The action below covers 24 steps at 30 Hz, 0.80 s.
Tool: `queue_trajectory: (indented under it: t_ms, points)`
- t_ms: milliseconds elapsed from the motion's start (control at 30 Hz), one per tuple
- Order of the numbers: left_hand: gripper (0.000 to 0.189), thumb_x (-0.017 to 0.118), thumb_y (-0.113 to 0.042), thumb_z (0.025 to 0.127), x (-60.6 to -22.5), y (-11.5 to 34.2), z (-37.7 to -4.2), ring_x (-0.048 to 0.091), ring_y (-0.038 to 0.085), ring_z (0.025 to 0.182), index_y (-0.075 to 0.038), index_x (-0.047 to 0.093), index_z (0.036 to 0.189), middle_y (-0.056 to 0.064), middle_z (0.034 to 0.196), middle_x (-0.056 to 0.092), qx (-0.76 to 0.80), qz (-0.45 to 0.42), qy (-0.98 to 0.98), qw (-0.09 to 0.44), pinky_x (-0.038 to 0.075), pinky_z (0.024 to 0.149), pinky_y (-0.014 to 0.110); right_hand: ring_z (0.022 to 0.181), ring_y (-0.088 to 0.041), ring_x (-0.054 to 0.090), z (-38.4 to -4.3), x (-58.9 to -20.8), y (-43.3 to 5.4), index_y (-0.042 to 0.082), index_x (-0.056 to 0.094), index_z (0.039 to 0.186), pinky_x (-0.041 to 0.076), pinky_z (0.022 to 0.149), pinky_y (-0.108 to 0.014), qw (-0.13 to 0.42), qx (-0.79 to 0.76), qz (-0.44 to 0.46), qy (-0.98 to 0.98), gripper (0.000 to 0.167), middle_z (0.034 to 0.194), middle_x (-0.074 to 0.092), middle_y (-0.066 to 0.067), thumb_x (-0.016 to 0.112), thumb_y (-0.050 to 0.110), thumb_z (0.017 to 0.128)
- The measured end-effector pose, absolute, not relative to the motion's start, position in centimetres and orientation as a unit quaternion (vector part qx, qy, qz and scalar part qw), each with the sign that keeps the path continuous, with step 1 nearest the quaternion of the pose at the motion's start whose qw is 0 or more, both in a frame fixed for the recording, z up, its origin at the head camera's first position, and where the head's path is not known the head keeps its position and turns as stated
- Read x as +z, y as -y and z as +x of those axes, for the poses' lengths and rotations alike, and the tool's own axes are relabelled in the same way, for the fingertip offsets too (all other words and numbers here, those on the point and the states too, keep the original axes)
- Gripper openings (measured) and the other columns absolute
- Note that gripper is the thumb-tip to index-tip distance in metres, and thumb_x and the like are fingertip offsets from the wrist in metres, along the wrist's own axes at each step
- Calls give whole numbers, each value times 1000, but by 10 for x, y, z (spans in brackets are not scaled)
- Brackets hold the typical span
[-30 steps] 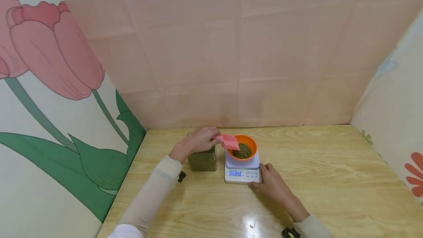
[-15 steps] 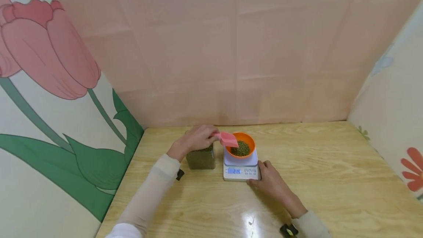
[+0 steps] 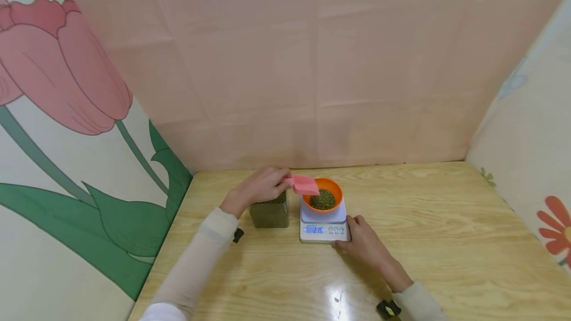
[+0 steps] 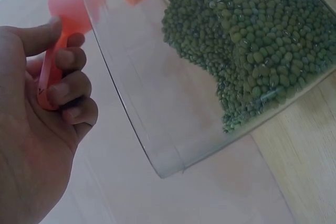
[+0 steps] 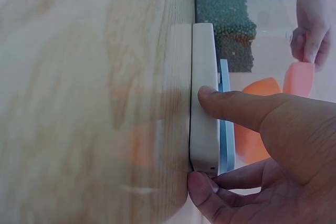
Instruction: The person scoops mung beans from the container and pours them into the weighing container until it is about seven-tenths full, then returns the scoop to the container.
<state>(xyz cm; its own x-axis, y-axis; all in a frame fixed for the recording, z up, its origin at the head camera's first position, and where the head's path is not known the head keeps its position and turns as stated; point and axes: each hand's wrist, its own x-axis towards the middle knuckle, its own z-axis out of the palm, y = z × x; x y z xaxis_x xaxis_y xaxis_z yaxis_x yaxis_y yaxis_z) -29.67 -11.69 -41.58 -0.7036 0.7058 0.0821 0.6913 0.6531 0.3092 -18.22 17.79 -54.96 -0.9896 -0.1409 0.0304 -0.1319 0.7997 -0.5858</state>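
My left hand (image 3: 260,186) grips the handle of a pink scoop (image 3: 305,185), its blade tilted over the left rim of an orange bowl (image 3: 338,193). Green mung beans (image 3: 323,200) lie in the bowl, which sits on a white digital kitchen scale (image 3: 324,236) with a lit display, apparently showing 215. Below the left hand stands a clear container (image 3: 270,216) partly filled with mung beans (image 4: 262,40). My right hand (image 3: 367,242) holds the scale by its front right corner; in the right wrist view the thumb (image 5: 236,107) presses the front side while the other fingertips touch around the corner.
The wooden table (image 3: 424,212) runs up to a pink-covered wall (image 3: 250,88) behind the scale. A wall painted with a tulip (image 3: 89,68) rises on the left, another with a red flower (image 3: 555,227) on the right.
The scoop stays over the bowl, its blade tilt little changed. The scale's display has risen slightly to about 215. My right hand keeps its place on the scale; the head view shifts a little.
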Motion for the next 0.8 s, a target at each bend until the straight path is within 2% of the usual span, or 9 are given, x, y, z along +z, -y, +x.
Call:
queue_trajectory:
  t_ms: [200,433,700,800]
  points:
    - [14,58,-23,109,-414,123,-295,44,5,61,-13,67,111,-6,76,55,171,386,-906,31,37,58,21,90,-25,57,-182,-549,-177,-16,53,144,55,82,-43,10,-310,-71,-948,85,113,59,-22,94,27,82]
    - [11,58,-19,104,-411,132,-293,41,4,61,-13,67,108,-6,75,51,178,390,-903,23,35,57,22,91,-25,58,-183,-549,-177,-15,52,145,56,83,-44,12,-308,-68,-949,84,114,59,-22,93,26,84]
    - [18,58,-15,99,-409,146,-291,40,4,59,-11,68,114,-3,78,56,195,381,-903,36,34,56,22,92,-25,58,-182,-548,-176,-14,53,145,56,83,-44,11,-307,-68,-949,85,113,59,-21,93,27,83]
    - [21,59,-15,101,-410,151,-291,42,4,60,-9,68,118,-1,82,58,201,379,-903,34,35,56,22,91,-25,58,-182,-549,-176,-14,53,145,56,83,-44,11,-309,-69,-948,85,113,59,-21,93,28,84]
